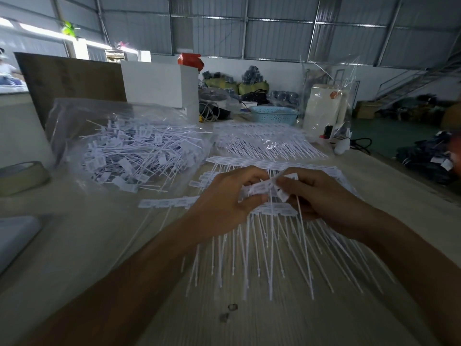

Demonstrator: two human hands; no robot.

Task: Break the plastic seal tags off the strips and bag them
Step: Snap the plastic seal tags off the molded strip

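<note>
Both hands work above a pile of white seal strips [274, 236] lying on the wooden bench [249, 325]. The left hand [229, 198] has its fingers curled round one strip [257, 189] of joined tags, holding it just above the pile. The right hand [321, 196] pinches a single tag [284, 193] at the end of that strip, between thumb and fingertips; the tag's thin tail hangs down toward the pile. Whether this tag is already free of the strip cannot be told.

Left of the pile and beyond it, a clear plastic bag [74, 121] lies open on the bench with a heap of loose tags [134, 153] inside. Directly beyond the pile lies a second batch of strips [267, 141] under clear wrap. A roll of tape [23, 177] sits far left of the pile, at the bench edge. A pale blue basket [274, 115] stands well beyond the pile, with a white jug [324, 108] to its right.
</note>
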